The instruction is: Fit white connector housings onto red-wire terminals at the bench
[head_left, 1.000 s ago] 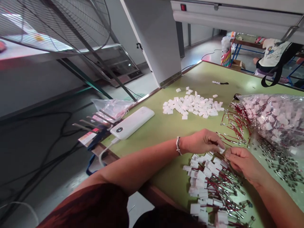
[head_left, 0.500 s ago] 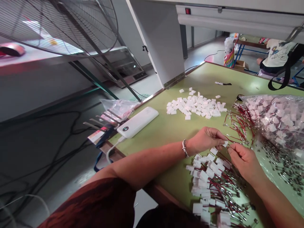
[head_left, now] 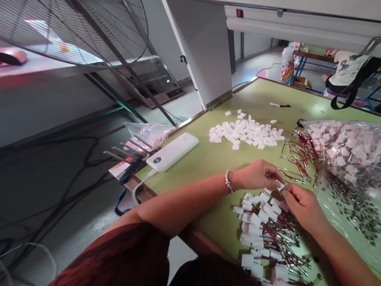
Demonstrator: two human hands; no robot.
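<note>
My left hand (head_left: 257, 174) pinches a small white plastic connector (head_left: 280, 185) between thumb and fingertips, a bracelet on its wrist. My right hand (head_left: 300, 204) meets it fingertip to fingertip, fingers pinched; what it holds is too small to make out, possibly a thin red wire. Both hands hover just above a heap of finished connectors with red wires (head_left: 264, 232) on the green table (head_left: 214, 159).
A pile of loose white connectors (head_left: 247, 134) lies further back. Loose red wires (head_left: 297, 159) and a clear bag of parts (head_left: 345, 149) sit at the right. A white power bank (head_left: 172, 152) lies near the left edge. A fan stands left; a person sits at a far table.
The hands stay pinched together and have dipped slightly lower toward the finished heap; the view has shifted a little.
</note>
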